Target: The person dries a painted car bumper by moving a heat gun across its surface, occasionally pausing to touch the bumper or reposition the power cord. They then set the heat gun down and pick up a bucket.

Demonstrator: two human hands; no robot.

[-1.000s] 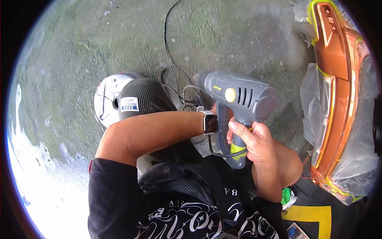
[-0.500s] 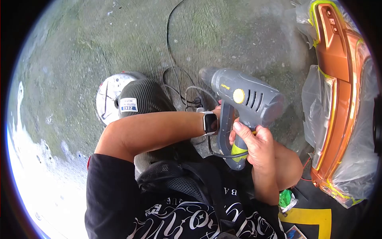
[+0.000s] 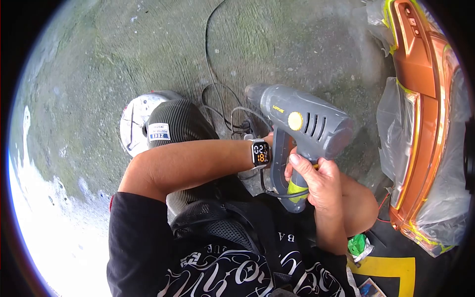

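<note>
A grey heat gun (image 3: 309, 119) with a yellow dial points its nozzle to the upper left. My right hand (image 3: 319, 180) is wrapped round its handle, thumb on the near side. The left forearm crosses from the left, a lit digital watch (image 3: 261, 153) on its wrist. Only a sliver of my left hand (image 3: 270, 139) shows beside the gun's grey guard loop; its fingers are hidden behind the gun. A dark cord (image 3: 269, 190) passes round the lower handle.
A copper-orange panel (image 3: 415, 79), edged with yellow tape and plastic film, stands at the right. On the concrete floor lie a looped cable (image 3: 208, 44) and a round whitish object (image 3: 133, 123) beside my knee. A green-and-white wrapper (image 3: 358, 246) lies near a yellow marking (image 3: 388, 266).
The heat gun and my right hand have shifted slightly right since the earliest frame. The watch screen, dark before, now shows digits.
</note>
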